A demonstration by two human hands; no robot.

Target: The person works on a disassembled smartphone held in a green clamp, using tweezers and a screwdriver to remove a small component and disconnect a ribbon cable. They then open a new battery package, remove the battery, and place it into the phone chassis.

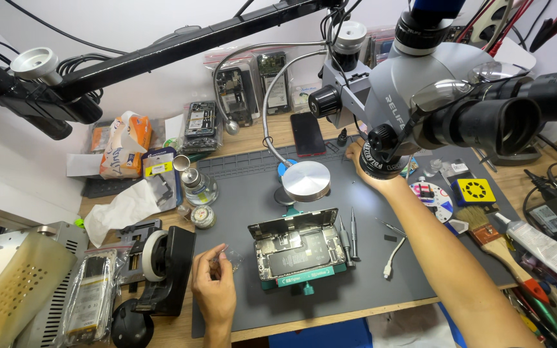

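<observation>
Head view: left hand [214, 293] pinches clear crinkled plastic [230, 259] on matte mat [369, 283].

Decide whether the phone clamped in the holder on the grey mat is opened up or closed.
Opened up. The phone lies in the green holder with its insides, boards and battery exposed, no cover over them.

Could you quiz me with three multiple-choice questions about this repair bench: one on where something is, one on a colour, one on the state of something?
1. Where is the opened phone?
A. In a clamp holder on the grey mat
B. On the wooden shelf
C. In the left hand

2. What colour is the small square box at the right?
A. Red
B. Yellow
C. White

3. What is the right hand doing?
A. Lying flat on the mat
B. Holding a brush
C. Reaching up under the microscope

Answers: 1 A, it sits in a teal holder on the mat. 2 B, its top is yellow. 3 C, it is beside the lens ring.
</observation>
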